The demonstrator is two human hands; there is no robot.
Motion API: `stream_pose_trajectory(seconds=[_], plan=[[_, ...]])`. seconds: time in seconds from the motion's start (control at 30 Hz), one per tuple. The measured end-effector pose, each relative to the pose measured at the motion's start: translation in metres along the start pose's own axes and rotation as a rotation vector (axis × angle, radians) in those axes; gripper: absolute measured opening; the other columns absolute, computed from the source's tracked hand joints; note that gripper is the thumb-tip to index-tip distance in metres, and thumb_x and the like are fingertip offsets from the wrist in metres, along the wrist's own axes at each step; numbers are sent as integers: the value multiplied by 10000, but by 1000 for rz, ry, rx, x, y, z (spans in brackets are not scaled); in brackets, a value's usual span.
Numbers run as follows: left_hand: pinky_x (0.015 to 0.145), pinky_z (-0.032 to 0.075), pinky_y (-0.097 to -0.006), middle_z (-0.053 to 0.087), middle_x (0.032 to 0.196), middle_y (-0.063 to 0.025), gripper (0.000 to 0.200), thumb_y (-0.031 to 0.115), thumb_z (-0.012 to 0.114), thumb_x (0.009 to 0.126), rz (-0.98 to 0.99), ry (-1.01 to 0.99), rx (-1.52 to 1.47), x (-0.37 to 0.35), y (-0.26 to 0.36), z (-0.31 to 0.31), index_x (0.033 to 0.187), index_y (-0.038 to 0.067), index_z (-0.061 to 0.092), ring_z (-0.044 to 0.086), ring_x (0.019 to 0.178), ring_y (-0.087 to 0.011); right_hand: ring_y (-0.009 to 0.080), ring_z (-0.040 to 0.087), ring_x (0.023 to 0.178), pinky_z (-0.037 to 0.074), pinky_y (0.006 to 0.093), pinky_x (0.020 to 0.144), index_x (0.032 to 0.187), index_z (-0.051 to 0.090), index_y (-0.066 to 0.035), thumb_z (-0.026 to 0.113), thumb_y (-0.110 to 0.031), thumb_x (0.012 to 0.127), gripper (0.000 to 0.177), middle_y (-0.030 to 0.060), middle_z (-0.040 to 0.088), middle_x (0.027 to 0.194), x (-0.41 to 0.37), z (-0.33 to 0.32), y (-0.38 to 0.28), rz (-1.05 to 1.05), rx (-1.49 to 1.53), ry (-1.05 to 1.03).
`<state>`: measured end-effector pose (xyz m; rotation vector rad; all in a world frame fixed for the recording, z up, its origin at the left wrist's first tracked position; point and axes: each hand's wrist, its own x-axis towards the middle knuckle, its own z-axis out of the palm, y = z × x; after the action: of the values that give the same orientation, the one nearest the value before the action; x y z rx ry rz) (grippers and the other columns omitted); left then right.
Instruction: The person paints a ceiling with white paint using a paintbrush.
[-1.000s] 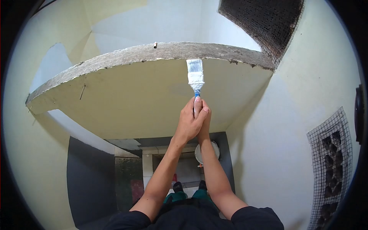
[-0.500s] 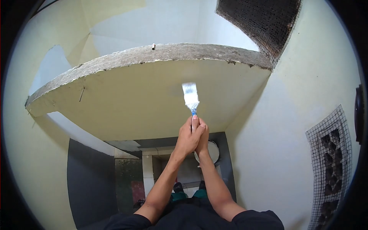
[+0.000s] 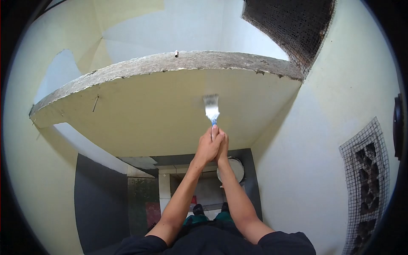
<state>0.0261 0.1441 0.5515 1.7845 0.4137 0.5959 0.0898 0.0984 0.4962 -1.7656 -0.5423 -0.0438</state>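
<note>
A flat paintbrush (image 3: 212,111) points upward with its bristles at the yellowish face of a half-height wall (image 3: 153,114). White paint coats its lower bristles and ferrule, and some blue shows on the handle. My left hand (image 3: 208,146) is closed round the handle, thumb laid along it. Just behind, my right hand (image 3: 223,151) also wraps the grip, its fingers partly hidden by the left. Around and to the right of the brush, the wall surface looks paler than on its left side.
A round white bucket (image 3: 231,171) stands below, beside my right forearm. Rough bare concrete tops the wall ledge (image 3: 191,60), with a short peg on it. A nail (image 3: 95,103) sticks out at left. Wire mesh covers a vent (image 3: 367,178) on the right wall.
The brush and both hands have shifted slightly downward in view, still gripping together. The bristles look darker toward their tips than before. The camera view has moved a little.
</note>
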Motion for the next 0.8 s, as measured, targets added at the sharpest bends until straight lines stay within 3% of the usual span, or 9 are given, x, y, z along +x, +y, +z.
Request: stream_pose_trajectory(seconds=[0.1, 0.2, 0.33, 0.43, 0.47, 0.57, 0.7, 0.8], plan=[[779, 490, -448, 631, 879, -235, 343, 332, 569, 949, -20, -41, -58, -15, 3, -2, 1010, -6, 570, 614, 827, -412, 284, 478, 568, 410, 414, 555, 781, 543, 6, 473, -384, 1016, 461, 182, 543, 654, -15, -10, -18, 76, 118, 12], [780, 483, -336, 606, 874, -130, 338, 291, 606, 948, 86, -38, -111, -15, 26, -10, 1091, -13, 572, 566, 822, -194, 276, 467, 564, 406, 413, 552, 781, 529, 2, 475, -381, 1019, 454, 174, 535, 652, -16, -19, -55, 20, 179, 25], [777, 479, -309, 598, 877, -93, 339, 256, 611, 947, 210, 41, -141, 7, 53, -24, 1143, -19, 572, 537, 830, -150, 268, 454, 561, 401, 411, 550, 781, 512, -1, 477, -379, 1022, 449, 164, 523, 649, 18, -13, -90, -167, 148, 42], [803, 486, -314, 622, 910, -108, 371, 271, 605, 950, 124, 57, -131, 15, 53, -29, 1173, -25, 574, 559, 857, -157, 201, 424, 602, 387, 388, 567, 786, 512, -4, 490, -345, 1024, 417, 107, 491, 645, 26, 4, -78, -147, 189, 27], [813, 487, -320, 631, 923, -116, 384, 283, 599, 952, 76, 37, -116, 13, 42, -29, 1177, -27, 577, 568, 866, -165, 317, 492, 564, 409, 449, 565, 797, 530, 11, 463, -380, 1024, 457, 187, 550, 660, 25, 12, -61, -119, 137, 32], [841, 488, -334, 655, 948, -140, 417, 318, 586, 956, -56, 7, -51, 3, -13, -21, 1175, -37, 588, 588, 888, -184, 358, 545, 599, 425, 470, 589, 796, 560, 28, 444, -391, 1017, 488, 212, 590, 679, -2, 23, -17, -21, -31, 14], [840, 484, -352, 664, 921, -166, 438, 347, 587, 951, -226, 15, -2, -24, -60, -10, 1106, -63, 608, 593, 879, -195, 257, 589, 602, 438, 468, 591, 754, 588, 38, 457, -379, 993, 498, 204, 630, 669, -43, 26, 16, 260, -6, -71], [809, 481, -354, 657, 880, -169, 441, 351, 598, 940, -279, -2, -24, -21, -70, -10, 1032, -80, 614, 586, 850, -190, 157, 497, 601, 383, 421, 523, 732, 540, 30, 479, -354, 997, 471, 118, 521, 605, -43, 29, 18, 335, 98, -63]])
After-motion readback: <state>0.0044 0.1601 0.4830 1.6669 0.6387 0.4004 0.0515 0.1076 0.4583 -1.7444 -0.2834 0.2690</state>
